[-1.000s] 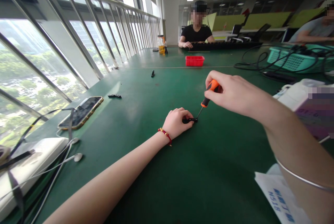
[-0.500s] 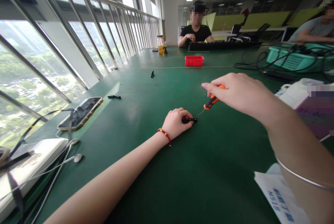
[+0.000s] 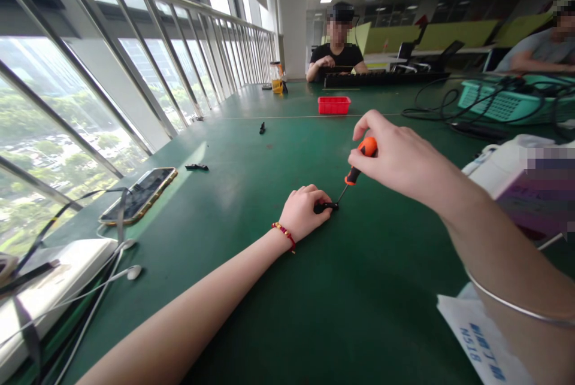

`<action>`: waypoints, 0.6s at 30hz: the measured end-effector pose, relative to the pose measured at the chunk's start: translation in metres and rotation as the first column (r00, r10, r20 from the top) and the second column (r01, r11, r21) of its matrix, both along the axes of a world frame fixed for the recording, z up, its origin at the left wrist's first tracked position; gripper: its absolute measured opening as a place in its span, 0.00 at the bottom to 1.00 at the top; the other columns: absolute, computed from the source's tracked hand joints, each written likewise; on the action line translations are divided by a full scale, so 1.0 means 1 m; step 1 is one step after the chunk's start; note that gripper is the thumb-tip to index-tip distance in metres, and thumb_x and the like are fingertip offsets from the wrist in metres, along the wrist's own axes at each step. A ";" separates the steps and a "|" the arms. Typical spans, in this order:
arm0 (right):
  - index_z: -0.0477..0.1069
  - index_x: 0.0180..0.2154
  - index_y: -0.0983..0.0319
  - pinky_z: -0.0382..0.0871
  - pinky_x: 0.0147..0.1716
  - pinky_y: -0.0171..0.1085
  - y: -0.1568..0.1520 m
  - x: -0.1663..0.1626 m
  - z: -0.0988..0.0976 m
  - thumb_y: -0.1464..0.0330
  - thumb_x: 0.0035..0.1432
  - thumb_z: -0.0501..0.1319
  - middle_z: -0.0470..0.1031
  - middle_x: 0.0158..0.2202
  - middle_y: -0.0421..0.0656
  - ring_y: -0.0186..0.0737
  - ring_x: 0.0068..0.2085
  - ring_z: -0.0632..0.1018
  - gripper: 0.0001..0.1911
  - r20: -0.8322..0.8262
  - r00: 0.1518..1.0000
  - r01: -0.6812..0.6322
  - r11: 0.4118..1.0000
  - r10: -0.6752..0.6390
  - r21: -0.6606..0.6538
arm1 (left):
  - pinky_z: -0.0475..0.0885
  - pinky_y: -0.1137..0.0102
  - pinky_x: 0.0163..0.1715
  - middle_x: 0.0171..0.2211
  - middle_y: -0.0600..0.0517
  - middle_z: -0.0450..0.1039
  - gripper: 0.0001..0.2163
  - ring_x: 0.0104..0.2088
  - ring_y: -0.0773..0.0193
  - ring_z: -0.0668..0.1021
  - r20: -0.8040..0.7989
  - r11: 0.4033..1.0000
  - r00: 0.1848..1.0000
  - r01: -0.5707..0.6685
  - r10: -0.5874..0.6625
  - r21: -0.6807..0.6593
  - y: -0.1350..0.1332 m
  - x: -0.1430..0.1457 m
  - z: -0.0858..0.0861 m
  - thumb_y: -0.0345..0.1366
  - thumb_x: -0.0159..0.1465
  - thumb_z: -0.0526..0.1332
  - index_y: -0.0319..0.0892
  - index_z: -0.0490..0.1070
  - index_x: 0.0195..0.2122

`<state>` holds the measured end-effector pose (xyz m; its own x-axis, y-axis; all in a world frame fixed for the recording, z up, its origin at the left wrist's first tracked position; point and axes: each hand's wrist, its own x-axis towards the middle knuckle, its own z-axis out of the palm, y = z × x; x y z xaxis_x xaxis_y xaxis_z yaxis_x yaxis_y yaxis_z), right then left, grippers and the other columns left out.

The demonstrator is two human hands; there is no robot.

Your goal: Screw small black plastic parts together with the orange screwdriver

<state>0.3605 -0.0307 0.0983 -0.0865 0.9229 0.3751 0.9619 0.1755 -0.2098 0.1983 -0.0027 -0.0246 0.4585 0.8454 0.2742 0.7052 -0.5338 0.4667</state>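
Note:
My left hand (image 3: 306,212) rests on the green table (image 3: 251,301), its fingers closed round a small black part (image 3: 331,206) that lies low against the surface. To the right and above it, my right hand (image 3: 381,145) grips an orange-and-black screwdriver (image 3: 353,175) by the handle. The screwdriver's thin shaft slants down to the left, and its tip meets the right end of the black part. My left hand's fingers partly hide that part. Two more small black pieces, one nearer (image 3: 196,167) and one farther (image 3: 262,128), lie on the table to the left.
A red bin (image 3: 333,105) stands ahead. At left are a phone (image 3: 139,194), white earphones (image 3: 133,272) and cables. A teal basket (image 3: 489,100) with black cables, a box (image 3: 525,187) and a white packet (image 3: 471,337) are at right. Another person (image 3: 336,52) sits opposite.
My right hand has shifted slightly left, and its fingers have re-wrapped the handle. The screwdriver stands steeper, its tip still at the black part. My left hand stays put.

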 end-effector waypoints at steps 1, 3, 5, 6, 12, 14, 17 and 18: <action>0.66 0.38 0.56 0.53 0.23 0.34 0.000 -0.001 0.000 0.60 0.52 0.55 0.71 0.25 0.38 0.36 0.23 0.67 0.11 -0.031 0.999 -0.041 0.999 0.040 -0.017 | 0.69 0.68 0.39 0.34 0.52 0.71 0.06 0.36 0.62 0.73 -0.009 1.000 1.000 -0.007 0.007 0.012 -0.001 0.000 0.000 0.35 0.56 0.59 0.43 0.75 0.33; 0.67 0.33 0.56 0.52 0.23 0.34 0.000 -0.001 0.000 0.57 0.54 0.53 0.69 0.22 0.38 0.36 0.22 0.67 0.11 -0.062 0.995 -0.082 0.995 0.078 -0.059 | 0.69 0.68 0.39 0.34 0.51 0.71 0.07 0.37 0.61 0.73 -0.024 0.999 1.000 -0.016 0.017 0.032 -0.002 0.001 0.001 0.35 0.56 0.59 0.44 0.75 0.33; 0.67 0.26 0.57 0.51 0.22 0.35 -0.001 -0.001 0.000 0.53 0.57 0.48 0.66 0.18 0.39 0.37 0.21 0.66 0.18 -0.055 0.997 -0.062 0.996 0.058 -0.071 | 0.69 0.67 0.40 0.35 0.51 0.71 0.07 0.38 0.61 0.73 -0.032 0.999 0.999 -0.021 0.022 0.041 -0.002 0.001 0.000 0.35 0.57 0.59 0.44 0.75 0.34; 0.67 0.25 0.57 0.51 0.22 0.35 -0.001 -0.001 0.000 0.52 0.58 0.46 0.65 0.17 0.39 0.37 0.21 0.66 0.21 -0.046 0.998 -0.048 0.997 0.045 -0.066 | 0.69 0.67 0.40 0.35 0.51 0.71 0.07 0.38 0.61 0.73 -0.033 0.999 0.999 -0.021 0.022 0.042 -0.002 0.001 0.000 0.35 0.57 0.59 0.45 0.75 0.35; 0.66 0.35 0.56 0.51 0.22 0.34 -0.001 -0.003 -0.002 0.62 0.51 0.54 0.70 0.22 0.38 0.37 0.22 0.66 0.09 -0.060 0.998 -0.031 0.999 0.030 -0.009 | 0.70 0.68 0.39 0.35 0.51 0.71 0.08 0.37 0.61 0.73 -0.017 0.999 1.000 -0.011 0.011 0.033 0.000 0.000 -0.001 0.35 0.56 0.60 0.44 0.76 0.36; 0.67 0.32 0.56 0.51 0.23 0.35 0.000 -0.003 -0.002 0.59 0.52 0.53 0.70 0.22 0.38 0.37 0.22 0.66 0.09 -0.058 0.998 -0.018 0.999 0.017 -0.030 | 0.70 0.69 0.39 0.34 0.51 0.71 0.08 0.37 0.62 0.73 -0.004 1.000 1.000 -0.011 0.011 0.018 0.000 0.000 -0.001 0.35 0.56 0.60 0.44 0.76 0.36; 0.67 0.25 0.57 0.52 0.23 0.35 0.000 -0.003 -0.002 0.55 0.55 0.50 0.68 0.20 0.40 0.38 0.22 0.66 0.16 -0.043 0.999 -0.011 0.998 0.009 -0.057 | 0.70 0.70 0.38 0.34 0.52 0.71 0.08 0.37 0.63 0.73 0.028 1.000 1.000 -0.013 0.013 -0.013 0.001 -0.001 -0.001 0.35 0.56 0.60 0.44 0.76 0.36; 0.67 0.26 0.57 0.52 0.23 0.35 0.000 -0.003 -0.002 0.55 0.55 0.50 0.68 0.20 0.40 0.38 0.22 0.67 0.16 -0.044 0.999 -0.013 0.999 0.011 -0.050 | 0.70 0.70 0.38 0.34 0.52 0.71 0.08 0.37 0.63 0.73 0.042 1.000 0.999 -0.015 0.016 -0.026 0.001 -0.001 -0.001 0.35 0.56 0.61 0.45 0.76 0.35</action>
